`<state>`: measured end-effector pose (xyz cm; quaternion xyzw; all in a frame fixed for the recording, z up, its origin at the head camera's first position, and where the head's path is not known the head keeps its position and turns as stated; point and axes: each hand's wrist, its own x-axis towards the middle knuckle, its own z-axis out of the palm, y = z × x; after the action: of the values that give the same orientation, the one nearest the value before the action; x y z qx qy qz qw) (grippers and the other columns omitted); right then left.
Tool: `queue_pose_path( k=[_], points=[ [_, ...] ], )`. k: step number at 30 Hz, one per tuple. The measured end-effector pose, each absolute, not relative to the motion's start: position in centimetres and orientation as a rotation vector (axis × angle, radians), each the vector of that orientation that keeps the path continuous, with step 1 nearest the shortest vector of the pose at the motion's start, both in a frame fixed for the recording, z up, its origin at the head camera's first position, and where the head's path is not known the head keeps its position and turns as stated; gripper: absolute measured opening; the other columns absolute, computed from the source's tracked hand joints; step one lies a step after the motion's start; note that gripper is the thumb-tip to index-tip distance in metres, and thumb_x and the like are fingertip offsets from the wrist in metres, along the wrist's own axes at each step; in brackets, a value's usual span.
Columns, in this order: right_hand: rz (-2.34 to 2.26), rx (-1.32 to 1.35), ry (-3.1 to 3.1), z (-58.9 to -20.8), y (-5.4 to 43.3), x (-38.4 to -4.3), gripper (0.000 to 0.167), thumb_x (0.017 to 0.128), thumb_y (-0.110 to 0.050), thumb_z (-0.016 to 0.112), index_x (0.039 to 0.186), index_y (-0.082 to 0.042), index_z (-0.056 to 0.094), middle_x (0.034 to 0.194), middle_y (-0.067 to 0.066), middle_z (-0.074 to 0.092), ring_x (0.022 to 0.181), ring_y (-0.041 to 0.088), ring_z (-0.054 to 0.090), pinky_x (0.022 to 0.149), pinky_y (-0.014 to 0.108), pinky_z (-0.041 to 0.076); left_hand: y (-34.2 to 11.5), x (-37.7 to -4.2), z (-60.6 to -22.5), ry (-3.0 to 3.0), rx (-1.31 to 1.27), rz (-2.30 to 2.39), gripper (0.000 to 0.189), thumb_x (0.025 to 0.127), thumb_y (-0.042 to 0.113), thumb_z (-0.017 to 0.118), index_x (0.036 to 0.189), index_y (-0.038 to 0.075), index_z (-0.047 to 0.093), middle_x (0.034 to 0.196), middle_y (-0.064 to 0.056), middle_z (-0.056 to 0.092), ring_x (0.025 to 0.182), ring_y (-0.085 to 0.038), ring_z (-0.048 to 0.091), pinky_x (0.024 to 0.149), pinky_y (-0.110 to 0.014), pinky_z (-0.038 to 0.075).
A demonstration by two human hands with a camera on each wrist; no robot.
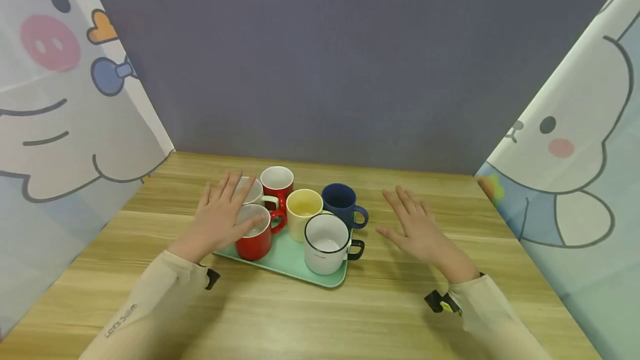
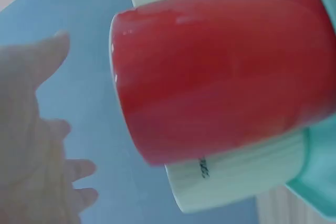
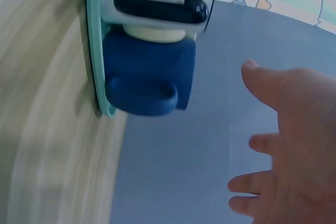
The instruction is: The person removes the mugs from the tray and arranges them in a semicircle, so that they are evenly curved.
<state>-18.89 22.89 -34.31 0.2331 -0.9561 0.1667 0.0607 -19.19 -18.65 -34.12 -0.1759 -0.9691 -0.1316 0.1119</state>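
Observation:
A mint-green tray (image 1: 286,257) carries several mugs. My left hand (image 1: 217,221) is spread over the tray's left side with fingers straight, gripping nothing. It overlaps the front red mug (image 1: 254,246) and a white mug (image 1: 256,192) behind it in the head view. In the left wrist view the fingers stand apart from the red mug (image 2: 220,72). A second red mug (image 1: 276,176) stands at the back, a pale yellow mug (image 1: 298,224) in the middle. My right hand (image 1: 417,232), open and holding nothing, hovers right of the navy mug (image 1: 340,199) and the black-rimmed white mug (image 1: 322,254).
The tray lies on a wood-grain table (image 1: 280,321). A grey panel (image 1: 320,60) rises behind the table. Cartoon-printed sheets stand at the left (image 1: 60,99) and right (image 1: 575,143). Mug handles stick out past the tray's right edge.

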Motion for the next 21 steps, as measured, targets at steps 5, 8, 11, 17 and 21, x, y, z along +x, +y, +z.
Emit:
queue_pose_path(
  k=[5,8,11,17,21],
  points=[
    [0.635,0.764,-2.780,-34.8,22.4,-18.5,0.071,0.100,-0.033,0.062,0.153,0.001,0.030,0.151,0.028,0.036,0.135,0.049,0.035,0.106,0.069,0.034,-20.9,-18.5,-34.8,-2.734,-0.453,-0.623,0.083,0.100,0.048,0.051,0.160,0.006,0.012,0.159,-0.030,0.016,0.145,-0.050,0.008,0.112,-0.073,0.006],
    [0.689,0.742,-2.753,-35.5,22.2,-18.2,0.065,0.100,-0.031,0.063,0.150,0.002,0.036,0.143,0.026,0.047,0.129,0.045,0.045,0.103,0.064,0.041,-22.5,-18.1,-35.6,-2.699,-0.401,-0.811,0.083,0.102,0.041,0.051,0.158,-0.001,0.007,0.155,-0.038,0.014,0.141,-0.057,0.010,0.109,-0.076,0.010],
    [0.712,0.767,-2.689,-36.3,22.0,-18.1,0.060,0.097,-0.025,0.068,0.143,0.005,0.045,0.134,0.025,0.056,0.121,0.042,0.054,0.098,0.059,0.048,-24.1,-17.6,-36.7,-2.720,-0.346,-0.986,0.082,0.104,0.035,0.049,0.155,-0.009,0.003,0.153,-0.043,0.010,0.138,-0.062,0.009,0.107,-0.078,0.013],
    [0.767,0.861,-2.567,-38.2,21.4,-18.0,0.046,0.088,-0.010,0.076,0.128,0.006,0.058,0.118,0.019,0.067,0.103,0.034,0.065,0.084,0.045,0.058,-26.4,-17.3,-39.4,-2.742,-0.325,-1.225,0.081,0.100,0.017,0.059,0.150,-0.019,0.005,0.145,-0.049,0.018,0.128,-0.067,0.024,0.100,-0.076,0.032],
    [0.975,0.924,-2.560,-39.2,20.7,-17.8,0.039,0.089,-0.005,0.074,0.124,0.007,0.060,0.112,0.019,0.068,0.099,0.033,0.066,0.082,0.043,0.059,-27.4,-17.3,-41.0,-2.750,-0.281,-1.375,0.088,0.095,0.008,0.067,0.149,-0.020,0.004,0.142,-0.050,0.024,0.124,-0.067,0.033,0.099,-0.069,0.038]
  ],
)
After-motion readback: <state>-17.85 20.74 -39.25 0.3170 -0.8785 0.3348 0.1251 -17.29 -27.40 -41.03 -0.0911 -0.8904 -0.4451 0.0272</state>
